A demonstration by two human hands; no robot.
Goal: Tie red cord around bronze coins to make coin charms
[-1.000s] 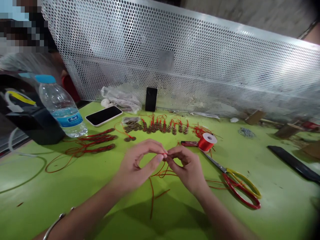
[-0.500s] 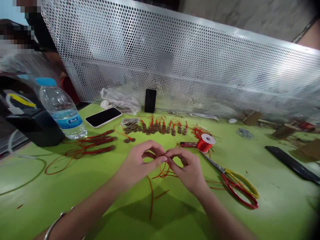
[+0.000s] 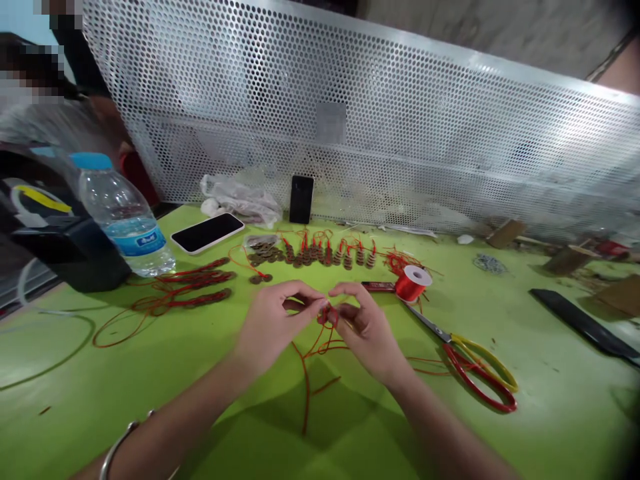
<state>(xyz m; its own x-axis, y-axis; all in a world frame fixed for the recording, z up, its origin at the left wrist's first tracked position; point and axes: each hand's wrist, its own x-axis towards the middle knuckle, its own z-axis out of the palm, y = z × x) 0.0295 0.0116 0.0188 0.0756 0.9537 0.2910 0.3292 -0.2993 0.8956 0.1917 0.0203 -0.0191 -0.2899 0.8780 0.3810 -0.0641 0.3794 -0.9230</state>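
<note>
Over the middle of the green table (image 3: 240, 427), my left hand (image 3: 270, 323) pinches a red cord (image 3: 314, 348) between thumb and fingertips. Close against it, my right hand (image 3: 374, 337) grips the same cord, its index finger raised and bent. A small loop shows between the fingertips; whether a coin is in there I cannot make out. Loose cord ends hang below the fingers and trail to the right under my right hand. Beyond the hands stands a row of coin strings (image 3: 320, 255) with red knots. Cut cord pieces (image 3: 306, 393) lie in front.
Large scissors (image 3: 450, 340) with red and yellow handles and a red thread spool (image 3: 410, 285) lie to the right. On the left are a water bottle (image 3: 133, 227), a white-edged phone (image 3: 207, 233) and corded coins (image 3: 205, 293). A perforated metal panel (image 3: 380, 127) rises behind.
My right index finger has lifted away from the pinch, and a small red loop now shows between the fingertips. Both hands stay in nearly the same place.
</note>
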